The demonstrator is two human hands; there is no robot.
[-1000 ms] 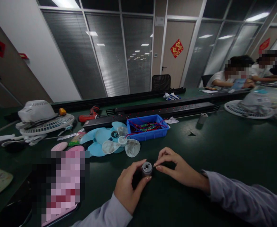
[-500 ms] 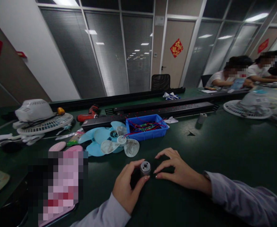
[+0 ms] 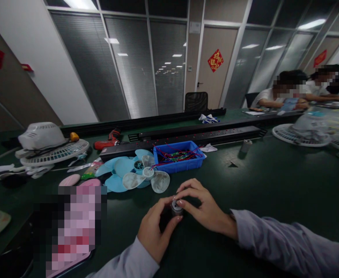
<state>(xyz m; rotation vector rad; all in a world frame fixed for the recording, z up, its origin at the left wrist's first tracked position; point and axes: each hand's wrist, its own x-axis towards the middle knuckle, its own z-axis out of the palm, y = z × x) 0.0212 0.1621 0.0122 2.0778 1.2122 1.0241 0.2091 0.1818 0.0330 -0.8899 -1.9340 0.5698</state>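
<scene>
A small cylindrical metal motor (image 3: 177, 211) stands upright on the dark green table, its round end facing up. My left hand (image 3: 157, 224) is closed around it, thumb on the near side and fingers on the far side. Over the motor's top reaches my right hand (image 3: 204, 206), thumb and fingertips drawn together at the upper end. Whether those fingertips pinch a tiny part or just the motor's end is hidden. Just beyond the hands lie a grey three-bladed fan blade (image 3: 148, 173) and light blue fan blades (image 3: 117, 181).
A blue bin (image 3: 183, 166) holds circuit boards with red wires. Behind it run long black metal housings (image 3: 215, 135). A red power drill (image 3: 107, 143), white fan parts (image 3: 53, 146) and a pink item are to the left. Another motor (image 3: 247, 144) stands right. Two people sit at far right.
My right hand has moved left, from beside the motor to its top, and its fingers have come together there. My left hand keeps its grip on the motor.
</scene>
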